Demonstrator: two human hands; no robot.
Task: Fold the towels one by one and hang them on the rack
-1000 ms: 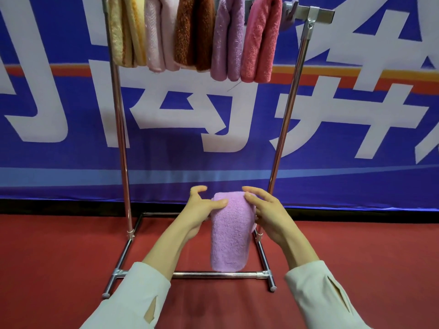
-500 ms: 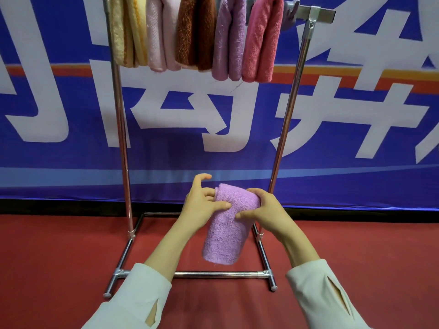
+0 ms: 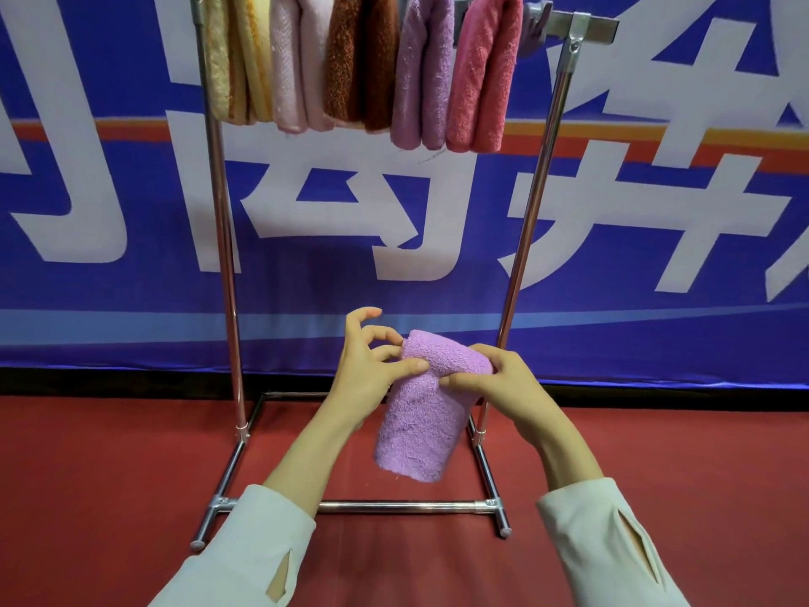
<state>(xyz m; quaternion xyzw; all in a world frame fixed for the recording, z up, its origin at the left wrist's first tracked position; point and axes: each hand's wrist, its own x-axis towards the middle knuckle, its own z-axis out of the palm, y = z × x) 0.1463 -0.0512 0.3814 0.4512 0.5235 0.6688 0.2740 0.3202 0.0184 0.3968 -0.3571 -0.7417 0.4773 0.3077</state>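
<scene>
A folded lilac towel point(image 3: 420, 418) hangs tilted in the air in front of the chrome rack point(image 3: 223, 238). My left hand point(image 3: 367, 374) pinches its upper left edge with thumb and fingers, the index finger raised. On the right my right hand point(image 3: 494, 381) grips the folded top, thumb pressed on the front. Several folded towels hang side by side on the rack's top bar: yellow point(image 3: 236, 59), pale pink point(image 3: 297, 63), brown point(image 3: 359, 59), lilac point(image 3: 422, 72) and pink point(image 3: 481, 72).
The right end of the top bar point(image 3: 586, 26) is bare beyond the pink towel. The rack's base tubes point(image 3: 394, 506) lie on a red floor point(image 3: 109, 475). A blue banner with large white characters point(image 3: 656, 212) fills the wall behind.
The towel has tilted, its lower end swinging left and up. My right hand has closed round the folded top and both hands have risen slightly.
</scene>
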